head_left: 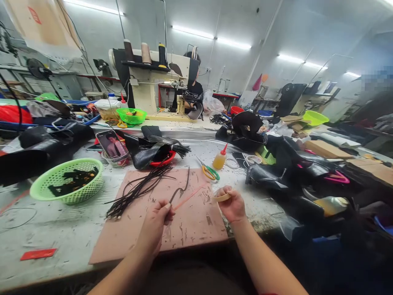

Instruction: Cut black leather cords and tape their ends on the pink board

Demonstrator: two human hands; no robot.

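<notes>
My left hand is closed in a pinch on the end of a thin dark strap that curls up over the brown work mat. A thin pink strip runs from that hand towards my right hand. My right hand is closed around a small roll of tan tape. A bundle of dark straps lies on the mat to the left of both hands.
A green basket of dark pieces stands at the left, with a phone behind it. Scissors and a glue bottle lie beyond the mat. Black leather pieces pile up at right. A person sits at a sewing machine behind.
</notes>
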